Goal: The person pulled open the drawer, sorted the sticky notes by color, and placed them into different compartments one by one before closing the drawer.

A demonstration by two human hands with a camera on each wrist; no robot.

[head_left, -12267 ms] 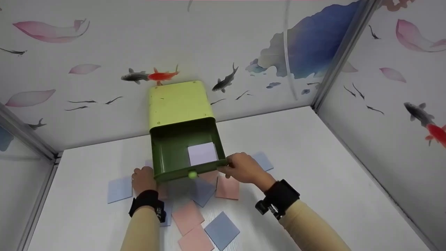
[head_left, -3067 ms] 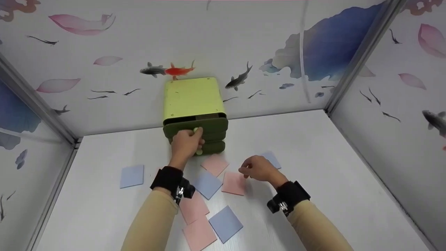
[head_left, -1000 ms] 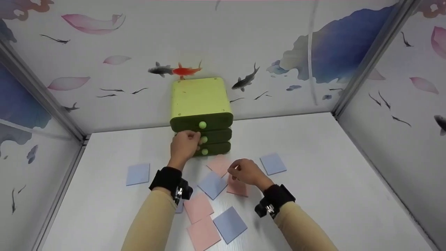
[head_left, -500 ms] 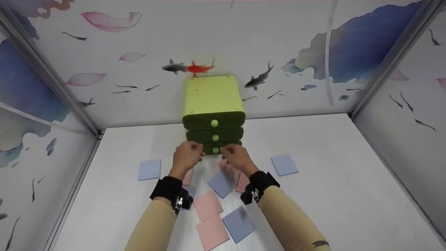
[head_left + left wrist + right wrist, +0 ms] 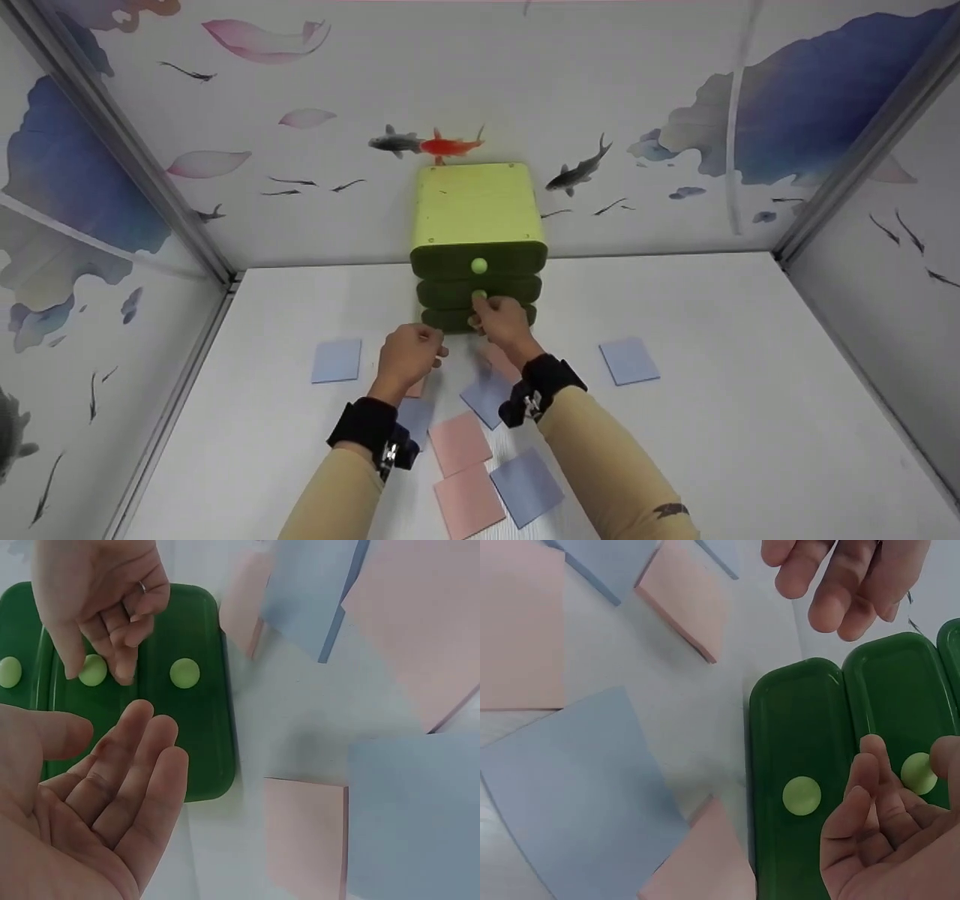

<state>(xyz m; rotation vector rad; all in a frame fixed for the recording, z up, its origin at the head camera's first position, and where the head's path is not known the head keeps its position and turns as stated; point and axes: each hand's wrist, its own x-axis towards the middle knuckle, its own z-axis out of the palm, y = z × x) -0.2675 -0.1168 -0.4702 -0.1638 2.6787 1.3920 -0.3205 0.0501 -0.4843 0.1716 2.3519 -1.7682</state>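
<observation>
A small cabinet with a yellow-green top (image 5: 477,202) stands against the back wall, its dark green drawers stacked and closed. My right hand (image 5: 504,324) is at the middle drawer, thumb and fingers on either side of the round light green knob (image 5: 92,670). In the right wrist view the fingertips (image 5: 871,746) look slightly apart from that knob, while the thumb lies close against it. My left hand (image 5: 409,354) hovers in front of the cabinet's lower left, fingers loosely bent and holding nothing. The bottom drawer's knob (image 5: 802,796) is untouched.
Blue and pink square tiles lie scattered on the white table (image 5: 712,450). One blue tile (image 5: 337,361) sits at left, another blue tile (image 5: 629,361) at right. Overlapping pink tiles (image 5: 469,501) and a blue tile (image 5: 526,487) lie in front. Patterned walls enclose the table.
The top drawer, pulled out earlier with a pale tile inside, is now closed. My left hand left its knob and moved down; my right hand moved left to the middle knob.
</observation>
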